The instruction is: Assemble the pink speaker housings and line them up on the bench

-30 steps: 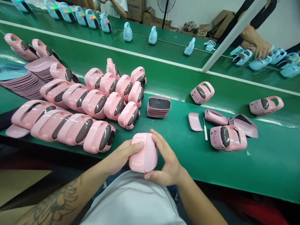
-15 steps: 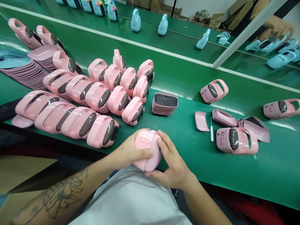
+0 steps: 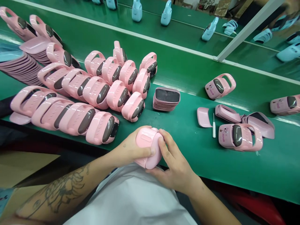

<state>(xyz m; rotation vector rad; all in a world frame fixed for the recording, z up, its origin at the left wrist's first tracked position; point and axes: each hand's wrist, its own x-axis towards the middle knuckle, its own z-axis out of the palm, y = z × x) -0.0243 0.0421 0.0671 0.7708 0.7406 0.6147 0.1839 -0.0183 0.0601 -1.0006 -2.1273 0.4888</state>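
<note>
A rounded pink plastic housing is held between both hands close to my body, over the bench's front edge. My left hand wraps its left side, the thumb lying across the seam. On the other side my right hand grips the housing's right edge, fingertips at the top and thumb underneath. The face turned away from me is hidden. Just beyond the hands stands a stack of pink panels with dark insides. A white-handled screwdriver lies to the right, beside a loose curved pink panel.
Rows of pink handled housings with dark windows fill the left of the green bench. Stacked pink panels stand at far left. A printed pink housing sits right. Light blue housings stand beyond the white rail.
The view has shifted slightly, so the bench items appear higher. Both hands keep their hold on the pink housing, with hardly any change in grip. A co-worker's hands at upper right have largely left view.
</note>
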